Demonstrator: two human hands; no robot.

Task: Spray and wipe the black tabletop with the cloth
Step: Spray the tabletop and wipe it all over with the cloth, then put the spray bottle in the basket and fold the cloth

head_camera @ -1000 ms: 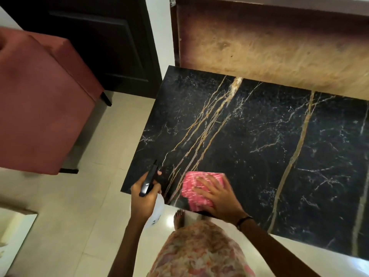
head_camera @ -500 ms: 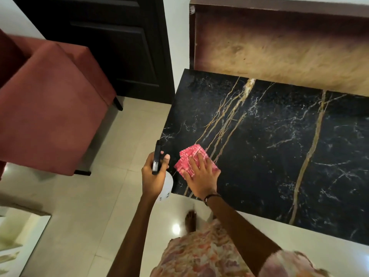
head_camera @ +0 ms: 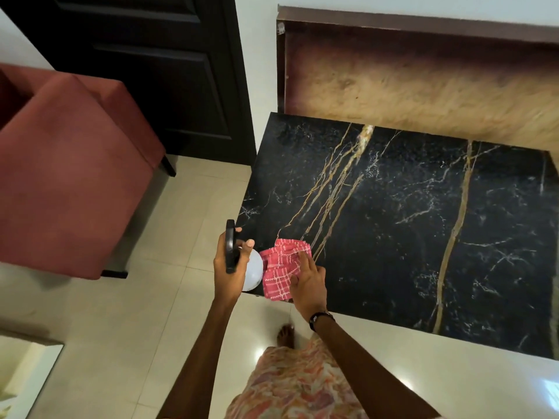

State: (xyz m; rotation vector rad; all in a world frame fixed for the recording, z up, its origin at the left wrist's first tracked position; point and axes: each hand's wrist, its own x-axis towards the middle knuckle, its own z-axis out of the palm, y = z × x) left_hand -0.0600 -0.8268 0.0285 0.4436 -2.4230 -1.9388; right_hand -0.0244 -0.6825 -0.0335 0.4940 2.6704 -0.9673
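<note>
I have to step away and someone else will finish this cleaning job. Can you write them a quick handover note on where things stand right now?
Left hand: grips the spray bottle upright, just off the near-left corner of the black tabletop.
Right hand: fingers press the red checked cloth onto that same corner; the cloth's near edge hangs slightly past the table edge.
Done: wiping is under way at the near-left corner; I cannot tell which areas have already been sprayed or wiped.
Left: probably the rest of the surface, towards the far and right sides, spraying as needed.
</note>
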